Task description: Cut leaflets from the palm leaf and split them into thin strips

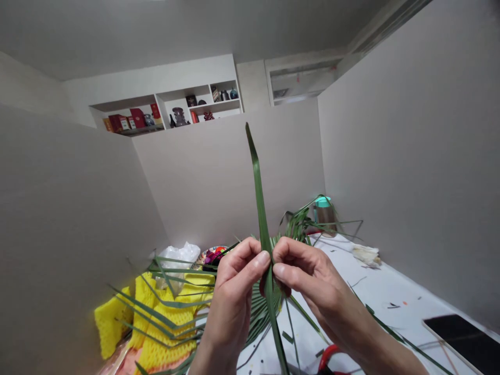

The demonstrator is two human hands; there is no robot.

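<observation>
Left hand [237, 281] and right hand [318, 276] clamped on long green leaf strip [259, 200]. Likely mid-length splitting, fingertips obscure it. Next needs even tension.

And there ran the leaf strip [261, 219] between left hand [238, 281] and right hand [312, 273], netting [166, 336] off left, plastic bag [183, 254] behind it, phone [464, 341] right on the table [375, 286], jug [325, 214] by the far right corner!

my leaf strip [261, 203] cropped below, red scissors handle [327, 353] likewise, phone [464, 338] cut off at right, box labels [124, 123] too small to read
</observation>
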